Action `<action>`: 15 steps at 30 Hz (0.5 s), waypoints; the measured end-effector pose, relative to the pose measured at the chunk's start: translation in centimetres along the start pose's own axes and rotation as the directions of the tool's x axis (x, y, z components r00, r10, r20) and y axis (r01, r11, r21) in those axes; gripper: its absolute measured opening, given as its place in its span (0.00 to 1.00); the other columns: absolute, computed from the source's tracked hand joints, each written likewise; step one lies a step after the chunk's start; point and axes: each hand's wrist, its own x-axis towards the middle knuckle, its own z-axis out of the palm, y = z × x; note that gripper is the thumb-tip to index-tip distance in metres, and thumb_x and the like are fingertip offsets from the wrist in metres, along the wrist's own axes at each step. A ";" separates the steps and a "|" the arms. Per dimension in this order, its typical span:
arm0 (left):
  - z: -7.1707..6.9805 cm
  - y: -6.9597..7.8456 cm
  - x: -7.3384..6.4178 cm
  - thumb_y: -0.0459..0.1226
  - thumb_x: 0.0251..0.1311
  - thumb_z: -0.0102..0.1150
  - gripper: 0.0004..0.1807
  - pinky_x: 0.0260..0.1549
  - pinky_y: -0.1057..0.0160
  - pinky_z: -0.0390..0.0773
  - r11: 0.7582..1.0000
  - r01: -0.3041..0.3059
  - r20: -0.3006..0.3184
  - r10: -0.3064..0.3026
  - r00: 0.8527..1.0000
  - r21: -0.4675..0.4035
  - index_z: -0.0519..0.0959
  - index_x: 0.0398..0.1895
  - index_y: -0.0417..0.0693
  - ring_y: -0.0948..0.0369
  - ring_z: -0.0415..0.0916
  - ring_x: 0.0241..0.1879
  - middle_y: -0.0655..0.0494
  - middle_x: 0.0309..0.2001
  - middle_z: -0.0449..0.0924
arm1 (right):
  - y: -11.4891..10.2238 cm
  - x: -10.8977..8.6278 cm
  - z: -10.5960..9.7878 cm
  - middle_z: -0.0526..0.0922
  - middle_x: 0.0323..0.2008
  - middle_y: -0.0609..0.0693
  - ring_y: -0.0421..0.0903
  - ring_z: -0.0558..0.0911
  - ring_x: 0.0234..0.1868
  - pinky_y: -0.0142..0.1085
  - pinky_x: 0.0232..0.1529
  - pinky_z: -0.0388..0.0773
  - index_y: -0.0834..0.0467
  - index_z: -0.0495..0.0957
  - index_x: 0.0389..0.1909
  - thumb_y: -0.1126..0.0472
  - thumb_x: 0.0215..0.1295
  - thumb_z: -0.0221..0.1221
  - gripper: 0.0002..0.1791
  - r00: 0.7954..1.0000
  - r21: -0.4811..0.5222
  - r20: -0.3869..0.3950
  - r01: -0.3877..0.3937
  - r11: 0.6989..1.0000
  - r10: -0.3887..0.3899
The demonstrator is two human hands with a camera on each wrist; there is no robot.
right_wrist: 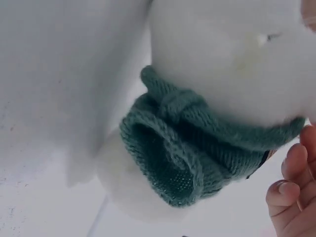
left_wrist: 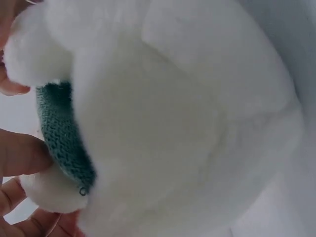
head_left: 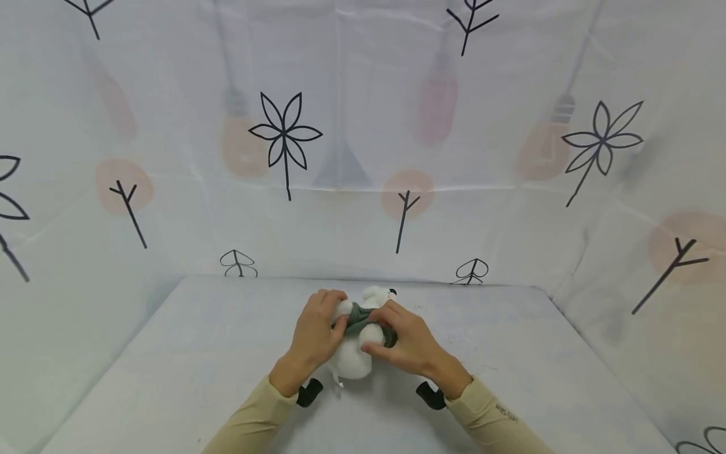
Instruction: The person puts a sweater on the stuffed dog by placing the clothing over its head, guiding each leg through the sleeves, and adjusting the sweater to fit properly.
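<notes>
Left hand [head_left: 314, 331] grips white plush toy [head_left: 350, 362], thumb and fingers bent round stubby limb. Right hand [head_left: 413, 340] grips toy's other side, thumb and fingers curved about second limb. Toy mid-table between hands, head toward far edge; green knitted garment [right_wrist: 202, 148] round upper body. Beige sleeves [head_left: 252, 416], white table [head_left: 170, 378], flower-printed fabric backdrop [head_left: 351, 233] beyond.
</notes>
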 end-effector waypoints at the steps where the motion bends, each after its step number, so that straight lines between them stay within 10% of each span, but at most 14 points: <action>1: 0.0 0.0 0.0 0.28 0.49 0.68 0.19 0.34 0.56 0.77 1.000 0.009 0.002 -0.009 1.000 -0.004 0.75 0.45 0.45 0.53 0.72 0.36 0.50 0.38 0.75 | 0.0 0.0 0.1 0.70 0.34 0.38 0.38 0.72 0.30 0.27 0.30 0.71 0.50 0.77 0.44 0.44 0.53 0.68 0.21 1.000 -0.010 0.006 0.002 1.000 -0.002; 15: -0.5 0.2 0.2 0.26 0.50 0.66 0.16 0.32 0.58 0.77 0.987 0.115 0.014 -0.114 0.993 -0.110 0.74 0.41 0.44 0.57 0.72 0.33 0.50 0.36 0.72 | 0.3 0.4 -0.1 0.76 0.36 0.49 0.36 0.71 0.25 0.29 0.22 0.72 0.64 0.71 0.51 0.74 0.55 0.61 0.21 0.991 0.115 -0.136 0.022 0.993 -0.006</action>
